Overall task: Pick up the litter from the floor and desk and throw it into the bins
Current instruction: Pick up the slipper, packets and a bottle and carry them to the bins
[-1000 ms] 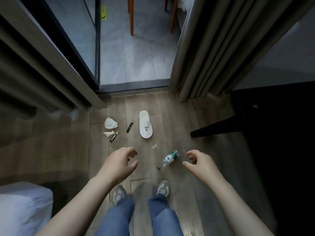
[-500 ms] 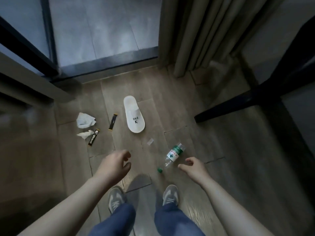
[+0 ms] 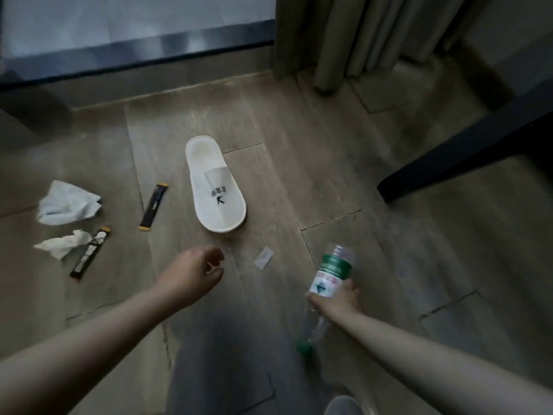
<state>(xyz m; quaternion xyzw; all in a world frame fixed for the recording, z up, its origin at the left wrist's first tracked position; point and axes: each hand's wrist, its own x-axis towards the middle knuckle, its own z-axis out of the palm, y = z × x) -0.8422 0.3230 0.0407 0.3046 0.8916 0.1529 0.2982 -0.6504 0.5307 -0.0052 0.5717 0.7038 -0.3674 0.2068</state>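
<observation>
A clear plastic bottle [image 3: 330,272] with a green label and green cap lies on the wooden floor, and my right hand [image 3: 339,301] is closed around its middle. My left hand [image 3: 194,272] hovers loosely curled and empty above the floor, just below a white slipper [image 3: 217,187]. To the left lie two crumpled white tissues [image 3: 67,203] [image 3: 61,245] and two black sachets [image 3: 153,206] [image 3: 89,253]. A small clear wrapper scrap [image 3: 263,257] rests between my hands.
A grey curtain [image 3: 344,34] hangs at the top right beside a sliding-door track [image 3: 134,61]. A dark furniture leg [image 3: 454,157] slants in from the right. My shoe [image 3: 341,405] shows at the bottom edge.
I have bent lower toward the floor. My right hand has reached the bottle and closed on it. My left hand has drifted forward toward the slipper.
</observation>
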